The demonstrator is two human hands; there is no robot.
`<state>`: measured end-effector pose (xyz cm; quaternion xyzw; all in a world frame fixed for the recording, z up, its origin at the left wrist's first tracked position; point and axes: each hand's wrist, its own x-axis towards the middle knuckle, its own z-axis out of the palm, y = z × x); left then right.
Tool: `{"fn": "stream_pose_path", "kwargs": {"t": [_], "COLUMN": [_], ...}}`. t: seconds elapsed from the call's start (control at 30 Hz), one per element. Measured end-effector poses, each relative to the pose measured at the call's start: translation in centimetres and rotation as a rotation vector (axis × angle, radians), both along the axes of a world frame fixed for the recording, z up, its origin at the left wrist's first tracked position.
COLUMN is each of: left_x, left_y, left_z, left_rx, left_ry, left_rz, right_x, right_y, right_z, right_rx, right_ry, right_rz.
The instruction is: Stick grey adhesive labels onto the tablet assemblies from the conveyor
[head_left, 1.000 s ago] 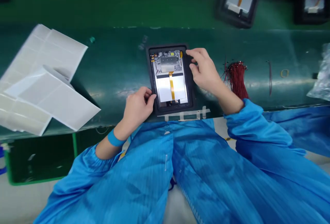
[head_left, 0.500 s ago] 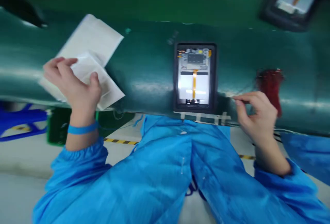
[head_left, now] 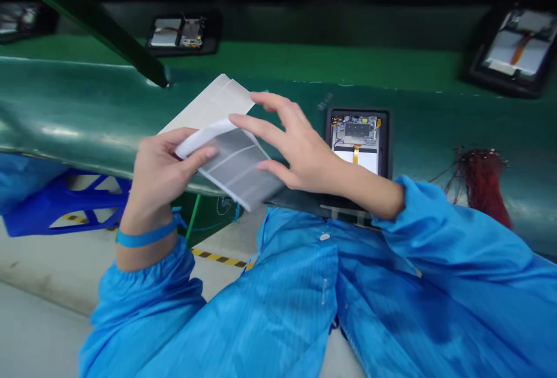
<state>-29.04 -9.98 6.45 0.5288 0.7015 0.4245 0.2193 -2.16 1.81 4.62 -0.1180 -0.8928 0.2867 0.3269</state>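
Note:
My left hand (head_left: 163, 178) grips the curled edge of a white adhesive sheet with a grey underside (head_left: 237, 166), lifted off the belt. My right hand (head_left: 296, 140) spreads its fingers over that sheet, and I cannot tell whether they touch it. A further white sheet (head_left: 213, 105) lies behind it. To the right, a tablet with exposed circuit board and orange flex cable (head_left: 357, 134) sits in a black tray (head_left: 359, 112). My right forearm hides the tray's lower part.
The green curved surface (head_left: 278, 71) runs across the view. Further tablets in black trays (head_left: 176, 36) lie along a green band behind. A bundle of red wires (head_left: 483, 184) lies to the right. A blue plastic stand (head_left: 61, 204) sits below left on a floor with yellow-and-black tape.
Both hands have left the tablet tray and moved left. My left hand has taken hold of a white sheet and lifted it. The view has swung, so the tray appears further right.

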Motion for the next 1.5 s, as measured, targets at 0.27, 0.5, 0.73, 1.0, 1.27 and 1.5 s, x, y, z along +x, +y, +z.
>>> {"fn": "stream_pose_path", "kwargs": {"t": [0.27,0.5,0.73,1.0,1.27,1.5], "left_x": [5.9,7.5,8.8,10.0,11.3,11.1], "left_y": [-2.7,-2.6,-2.5,-2.0,-1.4,-1.1], "left_z": [-1.4,-4.3,-4.8,-5.3,-5.1,-4.7], "left_rx": [0.171,0.121,0.111,0.246,0.272,0.161], "left_ry": [-0.273,-0.302,-0.303,-0.221,-0.273,-0.163], "left_rz": [-0.006,0.203,0.180,0.270,0.316,0.340], "right_x": [-2.0,-0.3,1.7,2.8,3.2,2.7], "right_y": [-0.4,-2.2,-1.9,-2.3,-2.6,-3.1], "right_z": [-0.6,-1.0,-1.3,-1.6,-3.5,-3.2], "right_rx": [-0.641,-1.244,-1.174,-0.383,0.015,0.083], "right_ry": [0.117,0.195,0.123,0.036,-0.080,-0.027], "right_rz": [0.003,-0.070,-0.053,-0.274,-0.372,-0.412]}}
